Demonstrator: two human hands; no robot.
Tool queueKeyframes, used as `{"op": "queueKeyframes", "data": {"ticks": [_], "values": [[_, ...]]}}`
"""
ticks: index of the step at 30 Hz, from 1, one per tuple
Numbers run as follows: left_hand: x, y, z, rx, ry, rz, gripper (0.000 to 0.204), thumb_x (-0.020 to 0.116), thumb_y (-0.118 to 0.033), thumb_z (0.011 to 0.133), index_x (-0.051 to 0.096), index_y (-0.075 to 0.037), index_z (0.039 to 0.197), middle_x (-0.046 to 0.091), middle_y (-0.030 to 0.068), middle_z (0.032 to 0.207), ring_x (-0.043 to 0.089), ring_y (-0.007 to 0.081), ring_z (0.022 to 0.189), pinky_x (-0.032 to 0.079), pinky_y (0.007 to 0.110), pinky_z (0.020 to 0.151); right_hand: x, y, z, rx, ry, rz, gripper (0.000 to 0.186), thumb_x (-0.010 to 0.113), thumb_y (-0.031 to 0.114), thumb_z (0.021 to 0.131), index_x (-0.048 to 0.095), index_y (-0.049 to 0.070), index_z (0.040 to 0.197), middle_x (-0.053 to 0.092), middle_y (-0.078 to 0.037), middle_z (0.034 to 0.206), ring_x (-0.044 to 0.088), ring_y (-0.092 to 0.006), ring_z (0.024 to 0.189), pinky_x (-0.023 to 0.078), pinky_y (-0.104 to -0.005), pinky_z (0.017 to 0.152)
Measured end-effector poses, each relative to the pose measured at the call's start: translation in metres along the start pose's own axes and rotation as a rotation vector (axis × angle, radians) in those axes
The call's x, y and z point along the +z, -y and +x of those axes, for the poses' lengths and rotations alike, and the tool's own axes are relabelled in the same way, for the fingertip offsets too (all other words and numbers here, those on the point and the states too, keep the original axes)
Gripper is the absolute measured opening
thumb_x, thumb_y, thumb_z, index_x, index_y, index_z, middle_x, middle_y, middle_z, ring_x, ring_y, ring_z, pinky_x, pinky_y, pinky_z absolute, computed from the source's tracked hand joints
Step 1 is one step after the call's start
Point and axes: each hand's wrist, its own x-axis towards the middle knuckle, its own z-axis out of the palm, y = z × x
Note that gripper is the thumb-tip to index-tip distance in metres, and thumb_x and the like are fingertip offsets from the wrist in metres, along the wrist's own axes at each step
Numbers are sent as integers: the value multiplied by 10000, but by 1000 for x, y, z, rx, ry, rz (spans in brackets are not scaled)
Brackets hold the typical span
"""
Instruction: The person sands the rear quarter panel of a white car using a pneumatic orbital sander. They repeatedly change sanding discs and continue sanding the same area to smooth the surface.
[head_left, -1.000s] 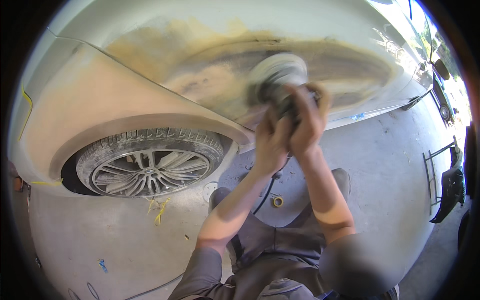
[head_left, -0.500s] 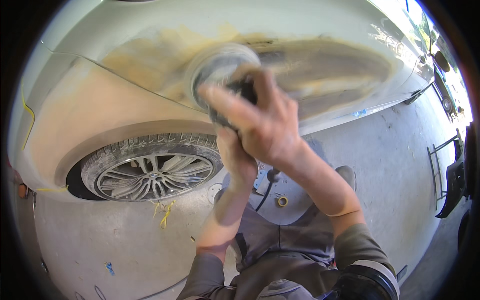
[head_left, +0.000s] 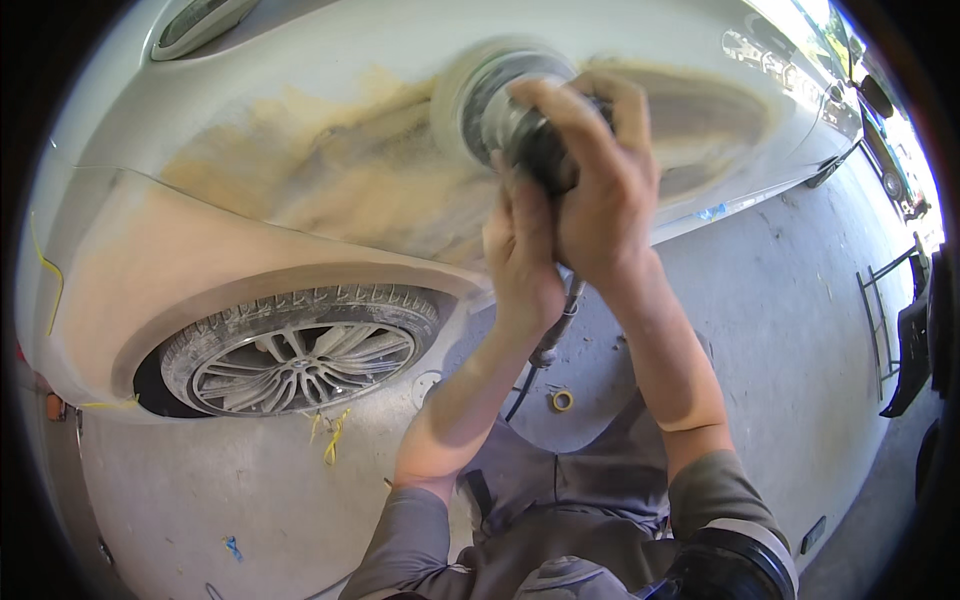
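Note:
Both my hands are closed around a round sander [head_left: 492, 112], its disc against the car's side panel. My right hand [head_left: 612, 200] wraps over the dark top of the tool. Beneath it, my left hand [head_left: 522, 255] grips the handle side, its fingers partly hidden. The disc is blurred and lies across a sanded patch [head_left: 360, 185] of yellow, tan and grey on the pale car door. From the tool's rear a hose with a metal fitting [head_left: 560, 325] hangs down between my forearms.
Below left is the wheel [head_left: 305, 360] under a tan fender [head_left: 200, 235]. A yellow tape roll [head_left: 562, 401], yellow tape scraps [head_left: 334, 438] and a blue scrap [head_left: 233, 548] lie on the concrete floor. A black metal stand [head_left: 880, 310] stands at the right.
The sander and both hands have moved right along the panel, and higher in the picture. The view has shifted a little, bringing a door handle in at the top left.

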Motion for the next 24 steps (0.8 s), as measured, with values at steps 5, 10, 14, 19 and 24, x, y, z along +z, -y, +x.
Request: {"op": "queueKeyframes", "data": {"ticks": [5,10,14,19,24], "values": [[-20,24,-22,160,-302,222,447,430,-365,1127,573,28,1285,650,85,1151,583,153,968,479,282,852,29,29,-50,-372,69,-12,456,761,181,792,727,306,1229,628,-94,1196,690,-268,826,603,-338,686],[-16,47,-31,203,-448,449,482,401,-379,1130,556,31,1329,657,98,1156,589,166,995,480,304,870,36,26,-76,-451,98,-56,535,671,245,794,648,400,1306,608,-84,1206,653,-263,838,573,-385,624],[13,36,-1,139,53,217,510,378,-390,1132,542,33,1364,662,109,1160,593,177,1016,480,322,884,-8,-25,-19,-105,-25,67,564,820,64,709,727,255,1231,621,-133,1156,687,-324,848,598,-407,671],[-4,31,-11,-40,221,225,457,340,-358,1138,520,-5,1366,646,86,1153,595,144,1053,492,295,885,-1,-9,-21,3,-76,9,450,822,82,755,726,201,1178,621,-135,1155,719,-340,926,606,-403,697],[-50,35,-59,-15,-334,-8,538,312,-390,1124,350,-46,1536,619,98,1286,632,209,1177,544,317,976,31,32,-67,-434,288,-62,518,689,248,862,594,419,1341,566,-131,1303,707,-319,1036,644,-352,732]]}}
